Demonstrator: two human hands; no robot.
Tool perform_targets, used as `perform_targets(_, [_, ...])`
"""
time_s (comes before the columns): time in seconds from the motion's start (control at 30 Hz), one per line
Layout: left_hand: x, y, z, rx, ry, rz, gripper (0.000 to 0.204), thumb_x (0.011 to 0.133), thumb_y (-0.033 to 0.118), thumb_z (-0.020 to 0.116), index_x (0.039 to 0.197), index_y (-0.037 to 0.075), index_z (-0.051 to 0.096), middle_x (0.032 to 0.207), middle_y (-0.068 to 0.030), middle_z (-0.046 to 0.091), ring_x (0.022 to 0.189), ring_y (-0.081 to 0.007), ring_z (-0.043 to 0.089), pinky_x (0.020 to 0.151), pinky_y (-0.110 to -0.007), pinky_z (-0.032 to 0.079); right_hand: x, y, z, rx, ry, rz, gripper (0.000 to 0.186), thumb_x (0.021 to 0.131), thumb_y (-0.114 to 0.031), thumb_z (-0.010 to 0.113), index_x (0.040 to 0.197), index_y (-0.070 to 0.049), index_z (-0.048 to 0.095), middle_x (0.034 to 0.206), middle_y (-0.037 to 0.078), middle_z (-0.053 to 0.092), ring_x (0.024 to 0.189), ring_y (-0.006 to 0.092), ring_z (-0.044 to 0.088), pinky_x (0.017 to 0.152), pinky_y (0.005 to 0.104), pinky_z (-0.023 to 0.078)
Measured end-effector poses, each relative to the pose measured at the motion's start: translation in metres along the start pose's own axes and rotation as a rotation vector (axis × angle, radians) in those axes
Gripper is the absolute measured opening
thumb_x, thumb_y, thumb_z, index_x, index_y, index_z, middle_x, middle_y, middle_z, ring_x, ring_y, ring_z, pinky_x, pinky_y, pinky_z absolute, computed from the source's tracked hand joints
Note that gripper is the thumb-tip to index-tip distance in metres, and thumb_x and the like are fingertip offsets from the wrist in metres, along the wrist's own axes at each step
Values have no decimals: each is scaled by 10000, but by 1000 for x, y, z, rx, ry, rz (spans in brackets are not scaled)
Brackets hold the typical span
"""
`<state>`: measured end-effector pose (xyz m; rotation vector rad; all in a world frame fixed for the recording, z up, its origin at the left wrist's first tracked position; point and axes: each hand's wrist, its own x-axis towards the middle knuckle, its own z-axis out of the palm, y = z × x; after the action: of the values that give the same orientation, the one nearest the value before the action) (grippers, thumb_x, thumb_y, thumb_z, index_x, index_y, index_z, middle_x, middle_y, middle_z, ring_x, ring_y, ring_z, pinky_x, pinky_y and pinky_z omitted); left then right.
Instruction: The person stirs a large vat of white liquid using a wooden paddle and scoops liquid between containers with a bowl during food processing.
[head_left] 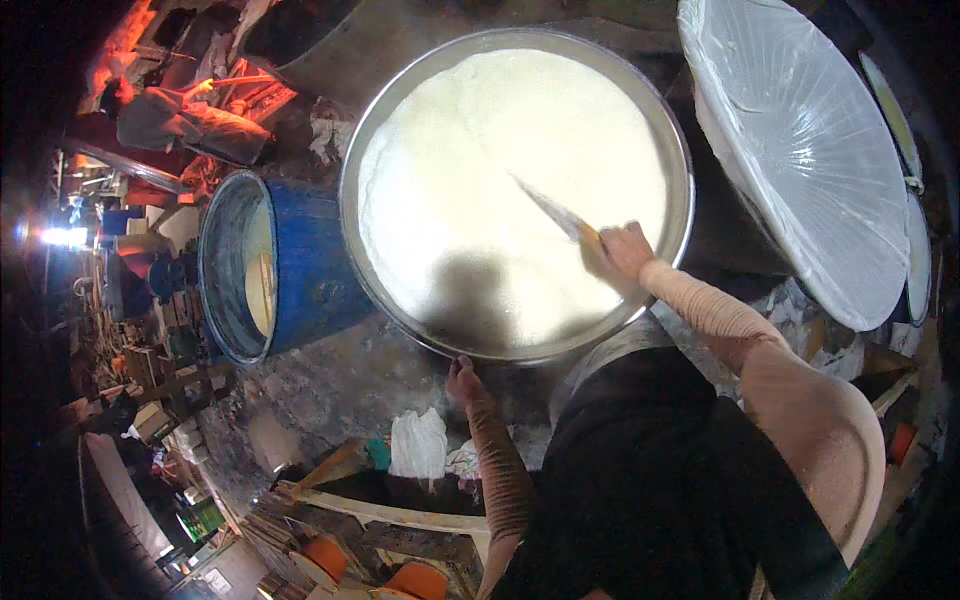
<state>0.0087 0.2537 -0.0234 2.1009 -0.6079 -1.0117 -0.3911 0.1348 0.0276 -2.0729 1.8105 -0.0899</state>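
1 bladed tool point(560, 217), over pale matl. point(480, 150) in lg. round metal pan point(684, 190); R hand point(626, 250) fingers closed on hdl. L hand point(465, 383) at near rim, finger grip can't tell.

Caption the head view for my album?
Right hand holds a tool over a pan of pale material, left hand at its rim.

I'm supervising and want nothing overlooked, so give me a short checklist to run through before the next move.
1. Right hand gripping the long tool: ok.
2. Left hand at the near rim of the round pan: ok.
3. Pale contents inside the pan: ok.
4. Tool's tip clear of the contents: cannot tell.
5. Blue barrel not touching the pan: cannot tell.
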Motion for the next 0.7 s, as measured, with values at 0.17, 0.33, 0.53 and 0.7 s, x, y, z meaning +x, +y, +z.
perform_targets(0.17, [-6,1,2,-120,-38,-33,230,904,169,604,1022,-15,675,941,-50,672,805,-146,550,767,-307,448,-67,-4,-16,1,-36,-146,252,871,-270,542,935,-42,626,680,154,640,600,347,604,748,464,402])
perform_targets(0.33, [-11,6,1,-209,-22,-115,265,914,158,589,1091,-32,641,1012,-54,655,842,-156,564,782,-307,466,-67,30,-104,109,-404,-215,333,842,-331,588,773,-12,657,705,173,646,675,354,639,663,466,465])
perform_targets(0.53, [-33,28,-4,-399,-9,-141,172,909,150,573,1001,29,651,925,-52,653,795,-166,594,685,-328,498,-27,78,-156,685,-438,211,333,898,-309,553,793,-2,629,593,147,591,549,272,592,595,408,471])
perform_targets(0.7, [-27,19,3,-252,88,-252,153,842,223,644,913,89,621,877,-34,614,755,-214,610,636,-399,542,85,81,-72,308,300,139,312,914,-290,527,866,5,616,639,218,599,628,385,610,642,463,469])
